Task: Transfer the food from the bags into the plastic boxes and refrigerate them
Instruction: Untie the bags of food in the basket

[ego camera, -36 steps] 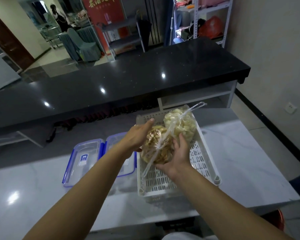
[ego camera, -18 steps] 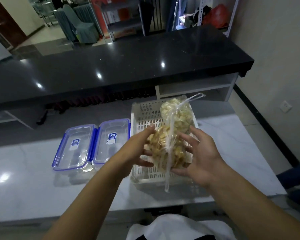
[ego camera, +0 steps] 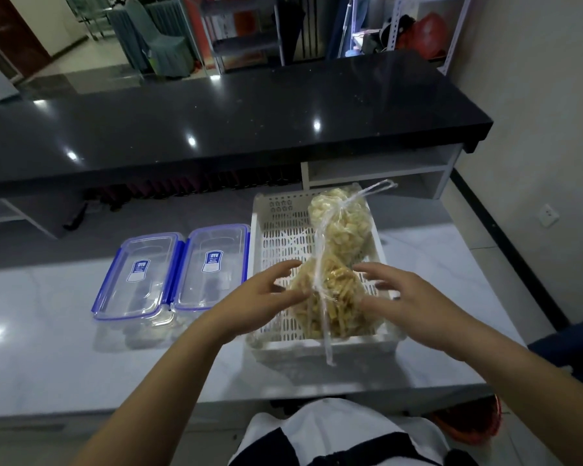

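Stage: early, by my judgement; nothing has been transferred and nothing refrigerated.
Bags: two, both knotted shut, both lying in the white basket on the surface.
Near bag: darker golden pieces, at the basket's near end, between my hands.
Far bag: paler pieces, at the basket's far end, touching the near bag.
Plastic boxes: two, side by side just left of the basket; left box and right box both have their blue-clipped lids on and look to hold no food.
Left hand: fingers spread and relaxed, tips at the near bag's left side, gripping nothing.
Right hand: fingers spread, at the bag's right side, gripping nothing.
Remaining: untie both bags, unclip both lids, fill, reseal, refrigerate.
Refrigerator: not in view.
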